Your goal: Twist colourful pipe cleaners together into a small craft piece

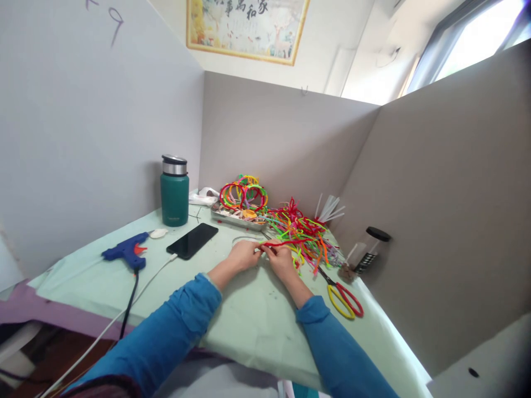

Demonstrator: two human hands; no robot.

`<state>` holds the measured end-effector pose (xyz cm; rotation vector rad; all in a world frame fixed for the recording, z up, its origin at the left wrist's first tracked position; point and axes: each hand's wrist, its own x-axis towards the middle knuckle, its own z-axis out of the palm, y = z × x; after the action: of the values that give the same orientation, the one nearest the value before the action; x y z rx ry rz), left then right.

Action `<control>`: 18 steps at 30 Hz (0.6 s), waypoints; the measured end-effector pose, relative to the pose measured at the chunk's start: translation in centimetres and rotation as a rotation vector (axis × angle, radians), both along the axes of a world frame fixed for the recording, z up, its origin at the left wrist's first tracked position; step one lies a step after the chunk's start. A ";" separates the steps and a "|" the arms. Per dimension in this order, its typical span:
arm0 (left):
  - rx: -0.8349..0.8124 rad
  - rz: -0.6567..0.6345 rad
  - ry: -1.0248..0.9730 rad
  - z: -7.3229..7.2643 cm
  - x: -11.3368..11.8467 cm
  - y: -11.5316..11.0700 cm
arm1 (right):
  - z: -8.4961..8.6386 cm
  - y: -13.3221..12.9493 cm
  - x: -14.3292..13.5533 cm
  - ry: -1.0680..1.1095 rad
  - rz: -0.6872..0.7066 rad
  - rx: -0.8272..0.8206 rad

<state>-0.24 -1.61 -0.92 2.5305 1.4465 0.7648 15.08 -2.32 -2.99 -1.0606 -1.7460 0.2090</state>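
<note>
My left hand [244, 256] and my right hand [282, 261] meet over the table, fingertips almost touching. Both are closed in a pinch on a red pipe cleaner [292, 242], whose free length runs off to the right above my right hand. A bit of green shows by the fingertips, too small to make out. Just beyond lies a tangled heap of colourful pipe cleaners [298, 224]. Behind my left hand stands a metal tray [238, 222] with several rings of twisted pipe cleaner [244, 194] on it.
Scissors [345, 300] with yellow and red handles lie right of my right hand. A clear jar [365, 254] leans near the right partition. To the left are a phone [193, 241] on a white cable, a blue glue gun [126, 251] and a green bottle [175, 196].
</note>
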 end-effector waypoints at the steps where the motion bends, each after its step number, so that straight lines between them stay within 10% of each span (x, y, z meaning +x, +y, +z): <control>1: -0.006 0.000 -0.005 0.0 0.0 0.1 | 0.0 0.0 0.0 0.016 -0.015 -0.006; 18: -0.024 0.054 -0.036 -0.3 0.0 0.8 | 0.0 -0.6 -0.4 -0.027 0.045 0.022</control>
<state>-0.29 -0.82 -1.23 2.4563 1.5083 0.7917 14.63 -2.94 -3.01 -1.0128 -1.7939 0.2041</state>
